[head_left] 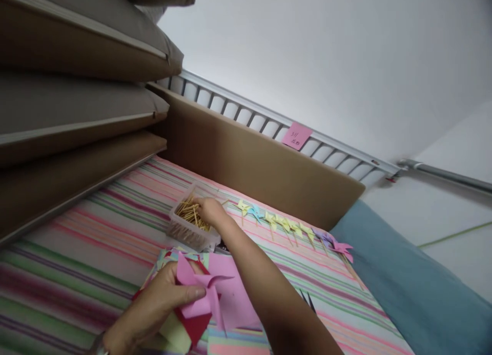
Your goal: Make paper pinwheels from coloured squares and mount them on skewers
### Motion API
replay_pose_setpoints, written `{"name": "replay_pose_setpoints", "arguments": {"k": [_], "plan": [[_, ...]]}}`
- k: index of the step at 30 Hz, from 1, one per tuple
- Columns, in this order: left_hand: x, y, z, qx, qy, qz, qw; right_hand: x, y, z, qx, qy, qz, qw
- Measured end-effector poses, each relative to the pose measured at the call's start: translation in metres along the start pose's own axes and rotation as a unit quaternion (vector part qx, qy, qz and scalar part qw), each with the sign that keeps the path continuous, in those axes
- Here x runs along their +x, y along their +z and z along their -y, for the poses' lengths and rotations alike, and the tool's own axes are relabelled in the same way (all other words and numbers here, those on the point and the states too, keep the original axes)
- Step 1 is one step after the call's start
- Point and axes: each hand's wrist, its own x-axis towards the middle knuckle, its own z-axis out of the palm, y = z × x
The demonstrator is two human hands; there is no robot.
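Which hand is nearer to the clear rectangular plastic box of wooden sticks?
Right. The right hand reaches into the box; the left hand is apart from it, closer to the camera, holding a pink paper pinwheel.

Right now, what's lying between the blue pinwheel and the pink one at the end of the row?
Yellow pinwheels, then a purple one, lie between the blue pinwheel and the pink pinwheel; that shows in the head view.

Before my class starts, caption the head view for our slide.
The left hand holds a pink paper pinwheel while the right hand reaches into a clear plastic box of thin wooden sticks.
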Motion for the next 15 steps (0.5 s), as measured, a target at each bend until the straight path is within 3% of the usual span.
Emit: {"name": "replay_pose_setpoints", "arguments": {"k": [4, 7, 11, 15], "plan": [[-0.001, -0.003, -0.005, -0.016, 0.006, -0.013, 1.000, 0.026, 0.016, 0.007, -0.078, 0.011, 0.073, 0.994], [0.000, -0.004, -0.007, -0.019, 0.010, -0.019, 1.000, 0.033, 0.022, 0.009, -0.103, 0.021, 0.085, 0.991], [-0.001, -0.003, -0.009, -0.021, 0.013, -0.025, 0.999, 0.028, 0.016, 0.013, -0.074, 0.016, 0.053, 0.996], [-0.001, -0.005, -0.009, -0.026, 0.006, -0.019, 0.999, 0.004, -0.016, 0.019, 0.015, -0.001, -0.039, 0.999]]}}
